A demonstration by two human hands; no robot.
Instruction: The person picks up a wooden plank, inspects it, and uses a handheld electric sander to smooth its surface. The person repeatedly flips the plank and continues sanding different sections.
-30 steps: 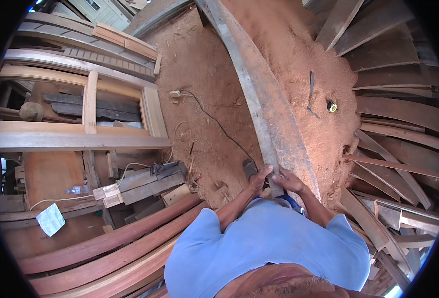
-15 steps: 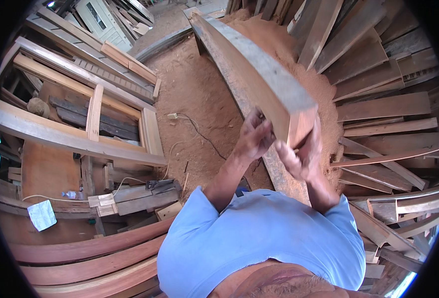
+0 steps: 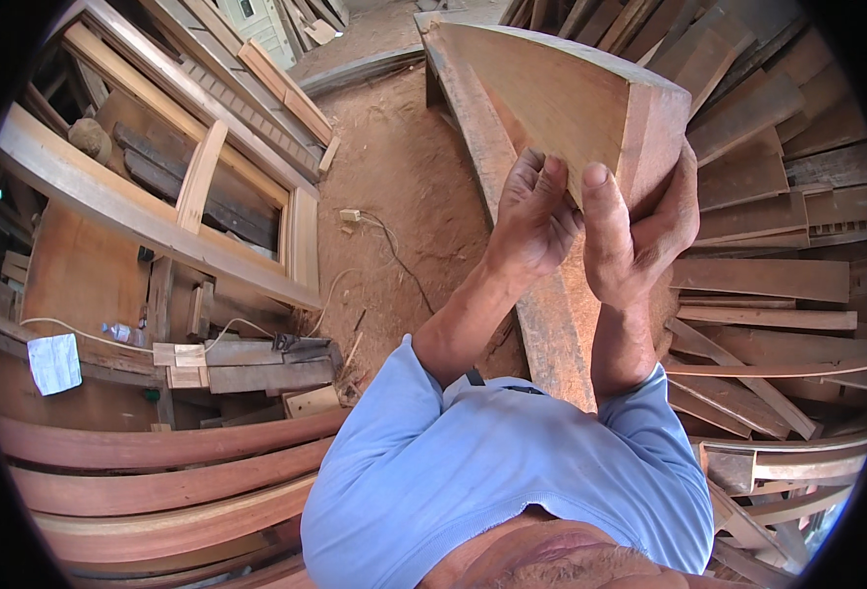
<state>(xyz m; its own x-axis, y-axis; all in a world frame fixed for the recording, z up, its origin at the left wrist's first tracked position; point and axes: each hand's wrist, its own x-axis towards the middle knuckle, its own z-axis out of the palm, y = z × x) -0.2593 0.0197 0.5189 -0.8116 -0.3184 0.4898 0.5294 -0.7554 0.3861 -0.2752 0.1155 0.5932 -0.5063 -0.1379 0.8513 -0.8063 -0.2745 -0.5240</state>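
A thick wooden plank (image 3: 561,93) stretches away from me, its near end lifted toward me and its broad pale face turned left. My right hand (image 3: 644,231) is wrapped around the right side of that near end, with the thumb sticking up in front of the end grain. At the lower left edge of the plank, my left hand (image 3: 536,211) has its fingers curled against the wood; part of their grip is hidden. Beneath the plank runs a long, worn wooden bench board (image 3: 551,324), dusted with sawdust.
Many boards (image 3: 762,280) lean and lie stacked along the right. On the left stands a wooden frame (image 3: 109,182), with long reddish planks (image 3: 168,442) below it. A cord with a pale socket (image 3: 351,215) lies on the sawdust-covered floor (image 3: 384,147).
The plank has turned in my hands: more of its broad side face shows now, and less of its grey upper face. Its near end sits higher in the view. The whole view has shifted somewhat.
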